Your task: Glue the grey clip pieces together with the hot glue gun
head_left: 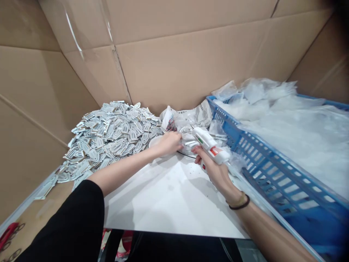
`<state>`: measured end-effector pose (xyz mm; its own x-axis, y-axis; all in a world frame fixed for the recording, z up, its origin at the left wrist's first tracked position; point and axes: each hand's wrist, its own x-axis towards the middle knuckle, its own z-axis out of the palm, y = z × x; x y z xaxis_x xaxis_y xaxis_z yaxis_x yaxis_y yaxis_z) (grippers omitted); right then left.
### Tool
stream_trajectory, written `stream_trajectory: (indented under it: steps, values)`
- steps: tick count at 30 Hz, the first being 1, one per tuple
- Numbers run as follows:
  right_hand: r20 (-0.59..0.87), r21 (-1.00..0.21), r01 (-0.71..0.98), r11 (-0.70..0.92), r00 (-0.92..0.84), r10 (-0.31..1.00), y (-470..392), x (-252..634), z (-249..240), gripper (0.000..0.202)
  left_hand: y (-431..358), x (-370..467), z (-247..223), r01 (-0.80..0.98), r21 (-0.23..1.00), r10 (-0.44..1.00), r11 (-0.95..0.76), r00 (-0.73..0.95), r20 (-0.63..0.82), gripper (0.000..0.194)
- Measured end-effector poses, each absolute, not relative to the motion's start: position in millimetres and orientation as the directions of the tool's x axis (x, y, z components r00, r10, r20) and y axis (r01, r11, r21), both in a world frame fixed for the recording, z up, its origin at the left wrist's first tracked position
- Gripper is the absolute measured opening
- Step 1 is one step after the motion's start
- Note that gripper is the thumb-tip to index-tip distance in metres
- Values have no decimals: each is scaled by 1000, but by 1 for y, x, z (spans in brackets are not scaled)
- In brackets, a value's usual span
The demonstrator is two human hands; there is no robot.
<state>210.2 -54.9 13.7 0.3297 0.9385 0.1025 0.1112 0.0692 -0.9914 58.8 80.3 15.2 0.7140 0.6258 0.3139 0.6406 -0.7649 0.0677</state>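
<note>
My right hand (215, 171) is wrapped round the handle of a white glue gun (209, 145) with green and orange-red labels, its thin tip pointing up and away to the left. A black cord (187, 155) runs across the white board between my two hands. My left hand (169, 142) is closed, its fingertips beside a clear plastic bag (170, 120) with small dark and reddish pieces in it. What those fingers hold, if anything, is hidden. Under that hand shows the edge of a pale round thing (155, 142).
A heap of flat grey-white pieces (114, 133) spreads at the left. A blue basket (261, 156) full of clear plastic bags (289, 116) stands at the right. Cardboard walls (191, 62) surround the white board (169, 203). A red-handled tool (9, 233) and dark rings lie bottom left.
</note>
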Motion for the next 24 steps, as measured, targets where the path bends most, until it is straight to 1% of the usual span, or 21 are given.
stream_trajectory:
  steps: [3,5,7,9,12,16,18,20,22,24]
  values:
    - [105,-991,108,73,333,937,-54,211,13,32,89,65,10,649,106,641,-753,689,337,46]
    - [105,-992,100,74,342,934,-55,210,14,32,94,67,7,583,136,591,-801,732,338,62]
    - [110,-993,88,84,350,930,-55,210,17,33,95,68,4,497,145,515,-855,787,340,69]
    - [115,-993,73,95,364,924,-55,209,19,34,90,70,1,464,118,473,-878,803,362,62]
    - [121,-993,57,107,385,915,-54,210,20,34,78,73,0,480,45,452,-876,787,421,43]
    - [118,-993,40,112,440,890,-48,215,16,29,67,77,6,567,-20,479,-823,713,511,36]
    - [128,-991,35,127,469,874,-45,217,14,27,65,79,11,612,-76,499,-787,704,505,25]
    - [150,-987,24,159,493,857,-42,219,13,28,65,81,15,622,-150,503,-768,732,460,18]
    - [157,-984,11,177,513,844,-40,221,12,30,63,83,18,621,-216,506,-753,757,414,19]
    - [148,-985,3,173,533,833,-37,224,10,30,61,84,21,618,-255,507,-743,770,388,23]
